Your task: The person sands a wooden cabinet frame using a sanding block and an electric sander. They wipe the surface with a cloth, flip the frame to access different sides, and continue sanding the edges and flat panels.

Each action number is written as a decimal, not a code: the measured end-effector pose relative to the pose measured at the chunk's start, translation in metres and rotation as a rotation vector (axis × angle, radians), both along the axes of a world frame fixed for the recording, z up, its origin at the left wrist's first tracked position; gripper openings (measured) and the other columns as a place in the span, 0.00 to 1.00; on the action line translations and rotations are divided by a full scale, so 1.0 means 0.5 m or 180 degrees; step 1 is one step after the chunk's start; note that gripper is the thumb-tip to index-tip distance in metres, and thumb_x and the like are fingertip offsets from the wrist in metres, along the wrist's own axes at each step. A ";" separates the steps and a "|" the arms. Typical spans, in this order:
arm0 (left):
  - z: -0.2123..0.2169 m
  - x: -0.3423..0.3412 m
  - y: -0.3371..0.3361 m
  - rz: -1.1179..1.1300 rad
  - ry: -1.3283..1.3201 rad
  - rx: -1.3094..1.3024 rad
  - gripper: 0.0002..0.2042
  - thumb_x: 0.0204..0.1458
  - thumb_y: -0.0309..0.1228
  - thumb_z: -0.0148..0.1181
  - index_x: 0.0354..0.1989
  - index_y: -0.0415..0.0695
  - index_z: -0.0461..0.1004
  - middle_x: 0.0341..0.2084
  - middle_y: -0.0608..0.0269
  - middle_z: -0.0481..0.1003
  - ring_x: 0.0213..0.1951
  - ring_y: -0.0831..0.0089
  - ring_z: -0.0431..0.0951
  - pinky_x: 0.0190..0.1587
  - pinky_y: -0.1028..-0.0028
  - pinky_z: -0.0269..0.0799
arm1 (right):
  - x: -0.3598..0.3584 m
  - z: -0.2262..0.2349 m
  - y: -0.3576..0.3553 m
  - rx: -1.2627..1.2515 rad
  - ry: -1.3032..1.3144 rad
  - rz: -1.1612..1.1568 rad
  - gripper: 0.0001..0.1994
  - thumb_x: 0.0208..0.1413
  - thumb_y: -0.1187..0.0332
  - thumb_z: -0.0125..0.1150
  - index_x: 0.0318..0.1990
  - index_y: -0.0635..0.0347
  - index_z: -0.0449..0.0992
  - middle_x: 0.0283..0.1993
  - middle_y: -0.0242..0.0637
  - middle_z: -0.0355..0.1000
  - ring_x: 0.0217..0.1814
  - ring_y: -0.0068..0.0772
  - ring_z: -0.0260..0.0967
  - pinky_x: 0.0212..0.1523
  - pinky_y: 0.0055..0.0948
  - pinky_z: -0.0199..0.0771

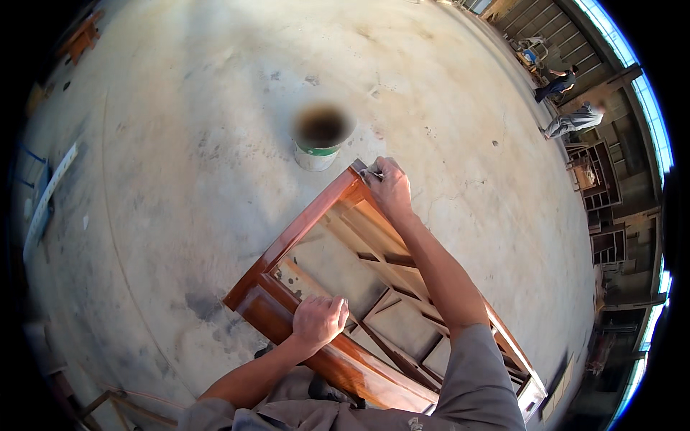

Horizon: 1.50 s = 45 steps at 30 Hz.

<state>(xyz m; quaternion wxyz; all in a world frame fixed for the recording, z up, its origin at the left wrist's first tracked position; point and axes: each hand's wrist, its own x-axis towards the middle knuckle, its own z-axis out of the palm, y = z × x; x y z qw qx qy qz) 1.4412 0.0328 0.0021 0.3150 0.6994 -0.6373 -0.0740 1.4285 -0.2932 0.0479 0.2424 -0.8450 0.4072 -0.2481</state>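
both my hands work one glossy wooden frame [338, 287] tilted on the concrete floor [180, 144]: left hand [318, 321] clamps its near rail steady, right hand [389, 185] pinches a small tool at the far corner, beside a paint bucket [320, 138].

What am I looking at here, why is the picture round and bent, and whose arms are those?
There is no machine. A person wears a wide fisheye camera on the head, looking down at their own two bare hands, so straight edges curve near the rim. The left hand grips the near rail of a glossy reddish-brown wooden frame with slats. The right hand reaches to the frame's far corner and pinches something small there, too small to identify. Just beyond that corner, a paint bucket with dark contents stands on the concrete floor. Far off at upper right, two other people work near stacked wooden frames.
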 end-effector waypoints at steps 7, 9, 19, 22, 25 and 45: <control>-0.013 0.000 -0.005 -0.0117 0.0069 -0.0098 0.06 0.54 0.31 0.68 0.31 0.47 0.76 0.18 0.62 0.76 0.23 0.62 0.79 0.32 0.63 0.74 | -0.066 0.014 0.031 -0.0297 0.0129 -0.0096 0.06 0.56 0.72 0.68 0.38 0.61 0.77 0.45 0.47 0.76 0.46 0.60 0.75 0.44 0.52 0.78; -0.010 0.004 -0.005 -0.0111 0.0035 -0.0035 0.06 0.55 0.31 0.67 0.30 0.47 0.75 0.18 0.62 0.75 0.23 0.61 0.78 0.33 0.62 0.74 | -0.222 0.011 0.049 -0.0266 0.0091 0.0072 0.06 0.56 0.73 0.70 0.35 0.62 0.76 0.44 0.46 0.76 0.45 0.59 0.75 0.44 0.50 0.77; -0.020 -0.002 -0.011 -0.0214 -0.0094 -0.0167 0.06 0.56 0.32 0.66 0.30 0.48 0.76 0.16 0.62 0.75 0.21 0.59 0.77 0.31 0.61 0.72 | -0.230 -0.022 0.092 -0.0524 -0.0062 -0.0046 0.04 0.56 0.71 0.67 0.38 0.55 0.80 0.47 0.39 0.76 0.51 0.53 0.77 0.47 0.48 0.82; -0.033 0.008 -0.010 -0.0129 -0.0440 -0.0244 0.05 0.56 0.29 0.64 0.29 0.44 0.75 0.16 0.58 0.75 0.22 0.58 0.78 0.30 0.60 0.72 | -0.112 -0.014 0.063 -0.0587 0.0025 -0.0083 0.06 0.57 0.67 0.68 0.40 0.53 0.79 0.50 0.37 0.76 0.54 0.51 0.76 0.52 0.50 0.81; -0.027 0.002 -0.014 -0.0103 -0.0547 0.0076 0.08 0.56 0.30 0.63 0.26 0.44 0.73 0.18 0.53 0.76 0.23 0.53 0.79 0.30 0.57 0.73 | -0.253 -0.016 0.098 -0.0263 0.0234 -0.0666 0.07 0.56 0.69 0.67 0.42 0.54 0.79 0.49 0.38 0.76 0.59 0.49 0.74 0.55 0.51 0.78; 0.072 -0.732 0.095 -0.3172 -0.0223 -0.1388 0.18 0.69 0.26 0.52 0.64 0.34 0.72 0.62 0.45 0.74 0.64 0.47 0.72 0.67 0.49 0.64 | -1.016 -0.385 2.070 0.1526 -0.2847 -0.9124 0.13 0.61 0.59 0.72 0.42 0.62 0.86 0.36 0.41 0.84 0.38 0.34 0.81 0.40 0.40 0.82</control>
